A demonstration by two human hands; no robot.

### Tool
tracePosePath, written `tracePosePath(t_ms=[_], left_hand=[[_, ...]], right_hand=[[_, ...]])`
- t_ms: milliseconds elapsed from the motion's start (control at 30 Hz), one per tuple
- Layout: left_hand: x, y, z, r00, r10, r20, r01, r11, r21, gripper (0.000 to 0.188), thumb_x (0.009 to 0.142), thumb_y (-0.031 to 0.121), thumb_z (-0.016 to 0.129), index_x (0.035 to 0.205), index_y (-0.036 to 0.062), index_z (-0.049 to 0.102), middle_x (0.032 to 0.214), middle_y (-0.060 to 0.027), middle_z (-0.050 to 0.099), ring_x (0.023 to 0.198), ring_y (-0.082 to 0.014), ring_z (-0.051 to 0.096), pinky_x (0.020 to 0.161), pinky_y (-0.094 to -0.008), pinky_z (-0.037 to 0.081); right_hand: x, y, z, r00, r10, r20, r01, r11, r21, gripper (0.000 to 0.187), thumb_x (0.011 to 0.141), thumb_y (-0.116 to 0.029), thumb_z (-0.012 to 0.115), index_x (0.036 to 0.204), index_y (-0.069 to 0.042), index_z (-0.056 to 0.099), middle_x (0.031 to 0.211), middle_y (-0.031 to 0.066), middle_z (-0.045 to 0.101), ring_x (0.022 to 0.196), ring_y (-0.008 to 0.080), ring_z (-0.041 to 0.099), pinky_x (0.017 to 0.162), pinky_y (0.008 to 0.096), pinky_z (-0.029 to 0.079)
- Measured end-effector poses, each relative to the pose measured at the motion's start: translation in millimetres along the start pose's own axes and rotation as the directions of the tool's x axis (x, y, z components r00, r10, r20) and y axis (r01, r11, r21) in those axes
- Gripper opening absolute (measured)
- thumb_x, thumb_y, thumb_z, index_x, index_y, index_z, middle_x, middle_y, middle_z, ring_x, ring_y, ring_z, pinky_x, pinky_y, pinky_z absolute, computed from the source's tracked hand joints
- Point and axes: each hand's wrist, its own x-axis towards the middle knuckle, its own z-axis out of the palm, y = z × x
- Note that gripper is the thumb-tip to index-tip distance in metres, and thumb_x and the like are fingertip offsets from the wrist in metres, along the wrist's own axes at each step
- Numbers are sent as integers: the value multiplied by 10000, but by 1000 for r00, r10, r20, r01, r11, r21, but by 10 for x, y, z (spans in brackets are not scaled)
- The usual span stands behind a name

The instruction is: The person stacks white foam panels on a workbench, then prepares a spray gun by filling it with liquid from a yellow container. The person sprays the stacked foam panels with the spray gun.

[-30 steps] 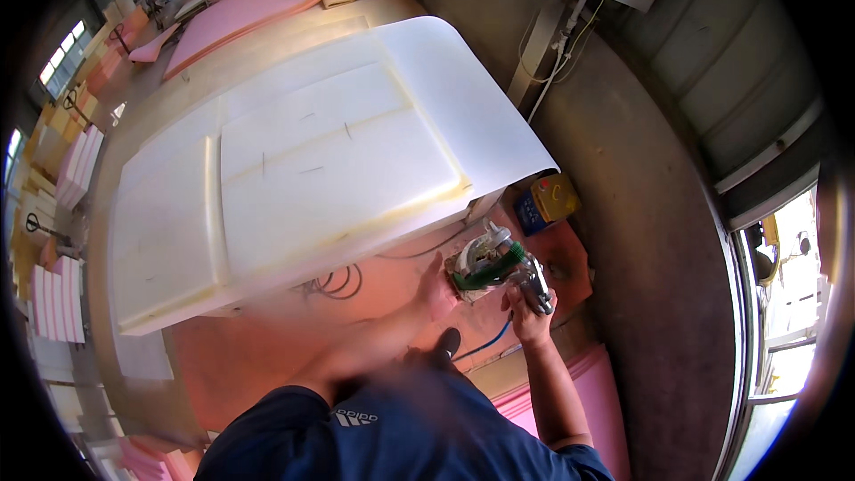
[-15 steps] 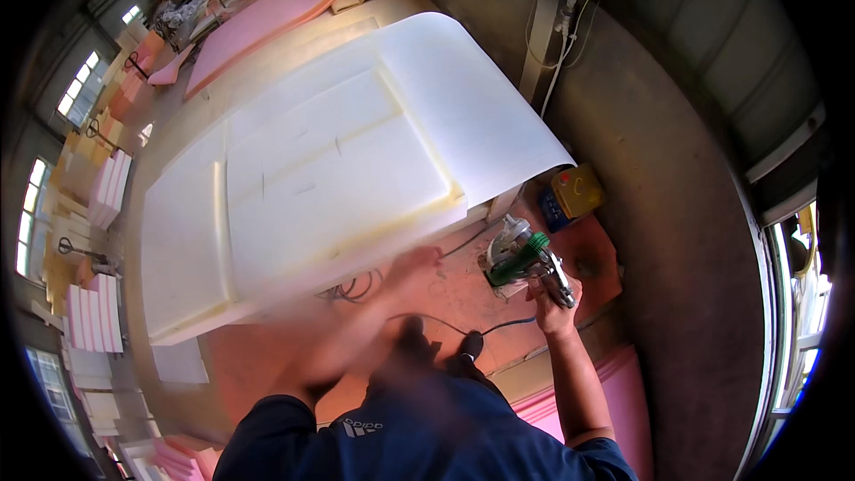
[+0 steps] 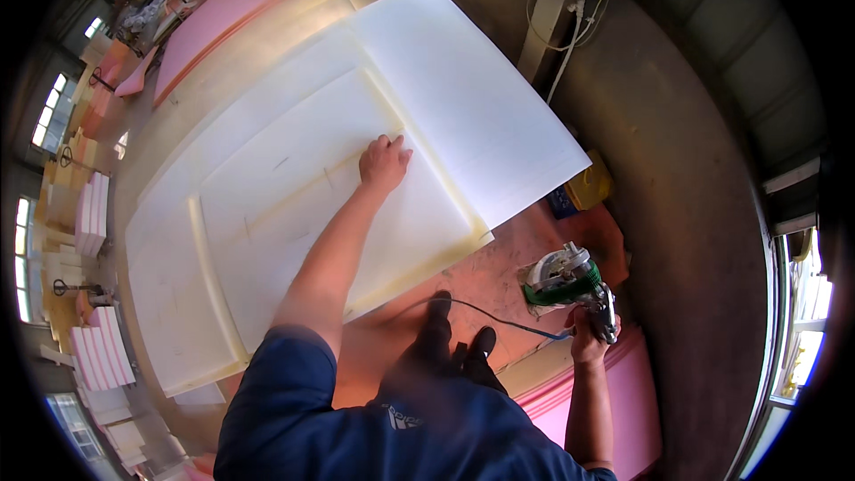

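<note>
My left hand [image 3: 386, 164] reaches over a large white foam panel [image 3: 312, 205], its curled fingertips at the yellowish seam near the raised part's far right edge. Whether anything small is pinched there is hidden. At my right side, my right hand [image 3: 590, 335] is closed around the metal handle of a spray gun [image 3: 604, 312] with a green and clear cup [image 3: 559, 276]. The gun is held off the panel, beyond its near right corner. A dark hose [image 3: 499, 316] runs from near my right hand across toward my feet.
A smooth white sheet [image 3: 472, 107] curves down at the panel's right end. A yellow container [image 3: 590, 183] stands below its corner. Pink foam sheets [image 3: 614, 392] lie beside my right arm. Stacked foam blocks [image 3: 100, 352] line the left; a brown wall [image 3: 695, 214] rises on the right.
My left hand has swung up from above the floor onto the panel. My right hand, still gripping the spray gun, has moved right and nearer to me. The view has shifted a little.
</note>
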Motion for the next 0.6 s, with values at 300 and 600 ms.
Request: tracePosePath(t_ms=[300,600], left_hand=[[38,-98,-2,970,243,-31,-241,969,50,375,941,299,576,1234,66,593,1400,-115,485,1373,-295,365,1150,-521,202],[-330,228,-315,967,93,-236,-146,964,-222,396,922,243,615,1255,57,509,1363,-148,532,1317,-313,453,1137,-537,250]], right_hand=[[61,-165,245,1000,-24,16,25,991,-128,120,756,-106,635,653,-45,619,553,41,597,486,176,587,496,292,458],[-65,-195,223,990,-109,92,120,985,-121,72,765,-69,674,768,0,654,599,56,619,493,182,614,491,295,468]])
